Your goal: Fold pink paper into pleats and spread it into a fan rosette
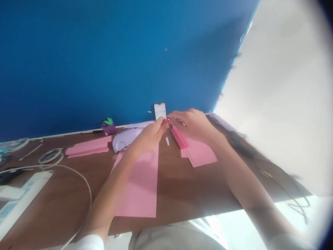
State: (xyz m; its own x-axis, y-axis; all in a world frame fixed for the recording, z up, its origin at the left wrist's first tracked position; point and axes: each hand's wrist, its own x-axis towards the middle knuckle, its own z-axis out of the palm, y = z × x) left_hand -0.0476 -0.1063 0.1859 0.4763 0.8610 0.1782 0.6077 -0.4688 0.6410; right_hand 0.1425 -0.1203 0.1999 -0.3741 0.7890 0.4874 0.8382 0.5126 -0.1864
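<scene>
My left hand [152, 134] reaches over the table and pinches a small folded piece of pink paper [165, 121] between thumb and fingers. Beside it, my right hand [195, 121] is closed around thin metal scissors [177, 120], their blades close to the pink piece; the fingers partly hide them. Below my right hand lies a pleated stack of pink paper [180, 138], next to a flat pink piece [201, 152]. A large pink sheet [142, 184] rests under my left forearm.
A phone [159, 110] leans on the blue wall. White paper [125, 139], a folded pink strip [90, 146] and a purple paper pot [109, 129] with green leaves are at the left. A power strip [24, 201] and white cable [87, 182] occupy the near left.
</scene>
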